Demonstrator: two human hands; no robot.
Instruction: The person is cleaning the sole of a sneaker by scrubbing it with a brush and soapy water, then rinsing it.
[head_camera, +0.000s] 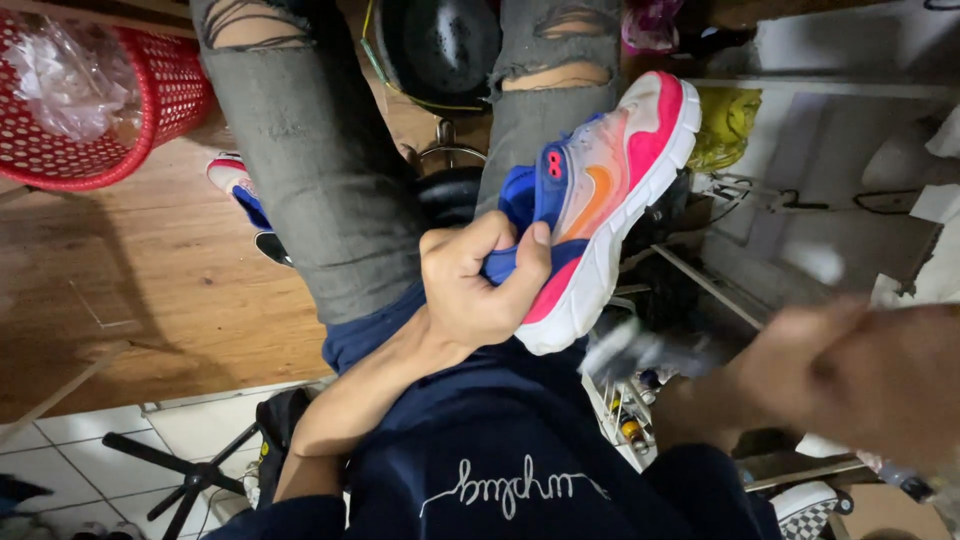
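My left hand (478, 285) grips the blue heel collar of a sneaker (600, 200) that is pink, orange and blue with a white sole. The shoe rests on its side against my right knee, toe pointing away. My thumb lies over the heel and my fingers reach inside the opening. At the right, my right hand (850, 365) is blurred by motion, its fingers curled. A pale, smeared object (625, 348) sticks out from it toward the shoe's sole; I cannot tell what it is. I wear grey ripped jeans (320, 170) and a navy sweatshirt (500, 440).
A second sneaker (235, 185) lies on the wooden floor behind my left leg. A red basket (160, 100) holding a plastic bag stands at top left. On the right are white shelves (830, 150), a yellow bag (725, 120) and small bottles (630, 430). Black tripod legs (190, 480) lie at bottom left.
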